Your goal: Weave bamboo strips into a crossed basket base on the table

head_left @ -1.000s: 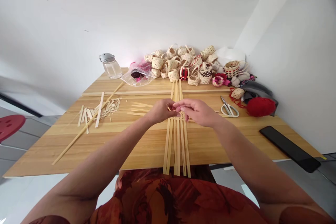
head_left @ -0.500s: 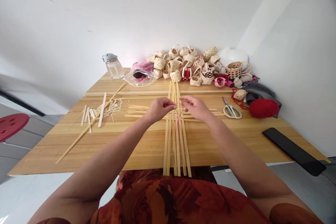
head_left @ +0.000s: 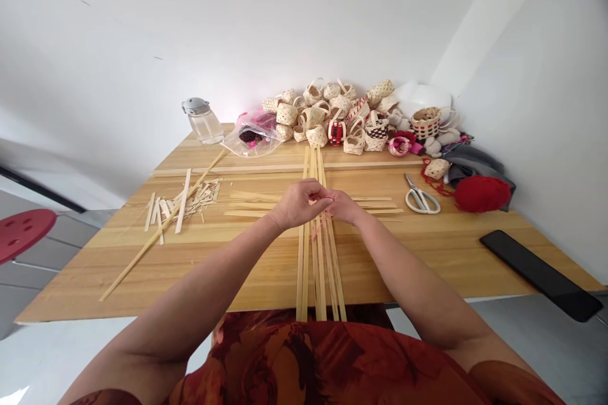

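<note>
Over the woven centre of the bamboo strips (head_left: 301,272), my left hand (head_left: 304,202) and my right hand (head_left: 342,207) meet, fingers touching. Thumb and fingertips of the left are pinched on a thin pinkish-red thread (head_left: 315,230), part of which hangs just below the hands. My right fingers are closed on the same thread, partly covered by the left hand. The strips lie in a cross on the wooden table (head_left: 403,266), long ones running toward my lap, others spreading sideways beneath my hands. The crossing itself is mostly hidden.
Scissors (head_left: 421,196), red yarn (head_left: 482,194) and a black phone (head_left: 540,274) lie to the right. Small woven baskets (head_left: 316,135) are heaped at the back, beside a plastic bag (head_left: 254,139) and a bottle (head_left: 203,121). Cut strip scraps (head_left: 202,199) and one long strip (head_left: 137,259) lie left.
My hands, apart before with the thread crossing between them, have come together, the left moving right and the right moving slightly left and down. The camera view has shifted slightly.
</note>
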